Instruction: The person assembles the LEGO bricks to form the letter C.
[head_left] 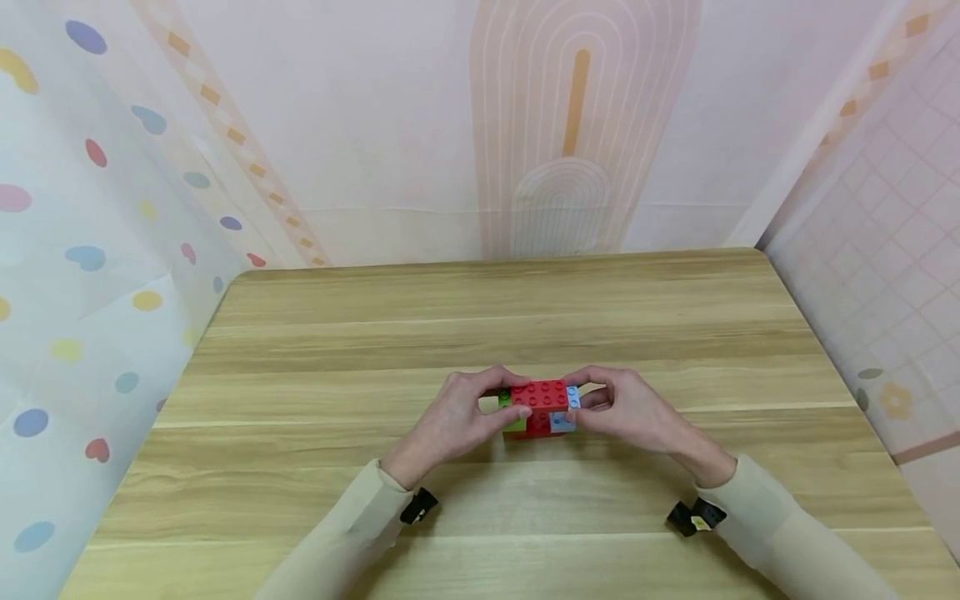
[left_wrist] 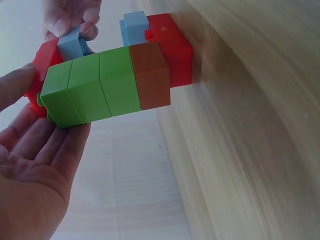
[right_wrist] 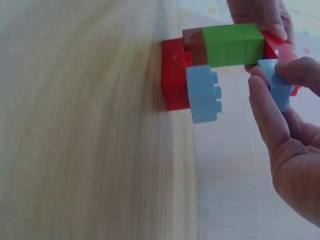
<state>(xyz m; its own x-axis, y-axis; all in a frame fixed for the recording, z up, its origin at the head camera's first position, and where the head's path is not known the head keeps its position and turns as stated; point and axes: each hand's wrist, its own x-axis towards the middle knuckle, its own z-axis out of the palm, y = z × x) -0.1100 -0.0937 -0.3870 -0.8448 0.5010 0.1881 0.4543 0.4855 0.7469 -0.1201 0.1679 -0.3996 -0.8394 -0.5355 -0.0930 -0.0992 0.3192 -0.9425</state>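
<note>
A toy-brick structure stands on the wooden table in front of me. Its base is a red brick (right_wrist: 173, 75), with a brown brick (left_wrist: 151, 75) and a column of several green bricks (left_wrist: 85, 90) rising from one end. A lower light blue brick (right_wrist: 202, 93) sits on the base's other end. Across the top of the column lies an upper red brick (head_left: 543, 395), gripped by my left hand (head_left: 468, 414) between thumb and fingers. My right hand (head_left: 626, 410) pinches an upper light blue brick (right_wrist: 275, 85) at that red brick's right end. A gap separates the two blue bricks.
The wood-grain table (head_left: 360, 333) spreads around the structure. Patterned cloth walls (head_left: 375, 125) rise behind it and along both sides. Black wrist cameras (head_left: 418, 506) are strapped by both sleeves, close over the tabletop.
</note>
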